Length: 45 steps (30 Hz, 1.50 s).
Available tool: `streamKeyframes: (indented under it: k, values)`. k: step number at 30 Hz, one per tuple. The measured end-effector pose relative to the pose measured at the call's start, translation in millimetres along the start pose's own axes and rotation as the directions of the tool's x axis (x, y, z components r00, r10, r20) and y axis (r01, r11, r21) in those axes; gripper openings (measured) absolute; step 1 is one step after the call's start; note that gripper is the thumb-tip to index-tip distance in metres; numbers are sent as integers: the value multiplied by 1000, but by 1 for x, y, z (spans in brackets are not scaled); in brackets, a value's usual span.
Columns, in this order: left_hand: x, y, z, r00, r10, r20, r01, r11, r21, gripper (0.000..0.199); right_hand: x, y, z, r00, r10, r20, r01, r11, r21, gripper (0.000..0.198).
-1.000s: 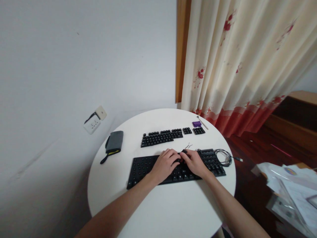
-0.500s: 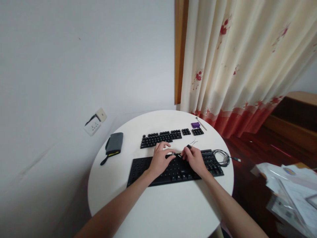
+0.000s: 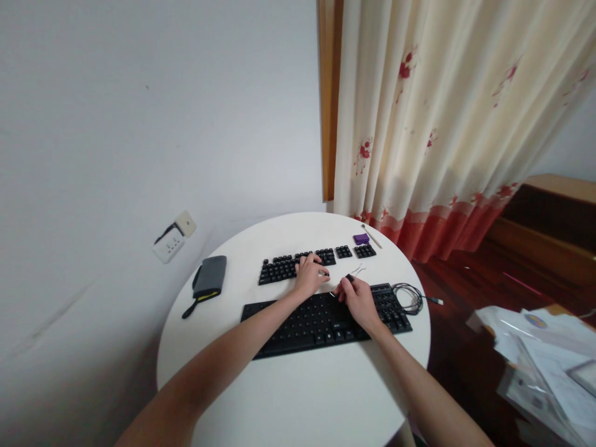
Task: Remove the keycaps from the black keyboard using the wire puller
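Note:
My left hand [image 3: 309, 278] is over the gap between the removed keycaps [image 3: 279, 269] and the black keyboard [image 3: 302, 332]. Its thumb and fingertips pinch a small dark piece that looks like a keycap [image 3: 325, 274]. My right hand [image 3: 357, 299] is closed round a small tool with a black handle [image 3: 349, 278] and a shiny metal tip [image 3: 332, 293], held over the keyboard's upper edge. Bare key sockets cover the left and middle of the keyboard, while keys still sit on its right part. Thin wire prongs [image 3: 358, 269] lie just beyond my right hand.
The round white table [image 3: 298, 397] also bears a grey zipped pouch [image 3: 210, 275], a purple cloth [image 3: 361, 239], a slim brush [image 3: 371, 236] and a coiled USB cable [image 3: 410, 299]. A wall stands at the left, a curtain [image 3: 395, 124] behind. Plastic-wrapped papers [image 3: 535, 347] lie at the right.
My left hand has moved away from the keyboard, up toward the rows of loose keycaps, with the small dark piece. My right hand stays over the keyboard with the tool. The view has shifted slightly.

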<state>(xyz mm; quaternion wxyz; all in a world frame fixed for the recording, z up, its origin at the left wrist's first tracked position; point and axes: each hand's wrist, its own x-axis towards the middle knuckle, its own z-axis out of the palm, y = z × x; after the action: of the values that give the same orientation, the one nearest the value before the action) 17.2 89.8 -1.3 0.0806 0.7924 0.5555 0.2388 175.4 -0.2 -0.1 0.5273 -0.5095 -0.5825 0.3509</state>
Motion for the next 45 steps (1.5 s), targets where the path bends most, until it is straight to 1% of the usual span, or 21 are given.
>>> streamKeyframes:
  k: [5,8,12,17,21,25,34,38,40,42,45]
  values:
    - [-1,-10,2,1000,-10,-21,10,1000,25,15,-1,-1,-1,1000,-12,6,13,1000,-13,45]
    - [-2,-12,2,999,-21,-41,22,999,30,26,-2,-2,-1,1000,-26,10,26,999,-30,45]
    - [-1,-9,3,997,-49,-59,52,997,59,43,-1,-1,-1,999,-39,13,39,998,-53,45]
    - [6,-8,1,994,-85,-63,91,990,107,52,0,2,-1,999,-45,7,45,997,-58,45]
    - [10,-11,0,992,-113,-57,119,986,118,52,0,4,0,999,-36,5,36,998,-51,45]
    - [12,-14,0,987,-143,-76,152,981,117,52,-1,3,0,1000,-30,8,31,999,-45,44]
    - [14,-14,-1,985,-148,-93,159,979,129,51,0,1,0,999,-26,21,27,999,-30,44]
    - [12,-10,-5,984,-152,-91,162,979,124,51,0,-1,1,1000,-14,10,15,1000,-25,46]
    - [7,-6,-9,988,-128,-87,137,985,108,52,-1,-2,0,1000,-20,-9,20,999,-30,47]
    - [-2,-1,-16,995,-79,-64,84,994,76,47,-1,-3,-2,999,-39,-19,38,998,-40,47]
    - [-24,10,-28,999,49,22,-48,998,-48,24,0,-2,-6,997,-42,-61,40,999,-32,46]
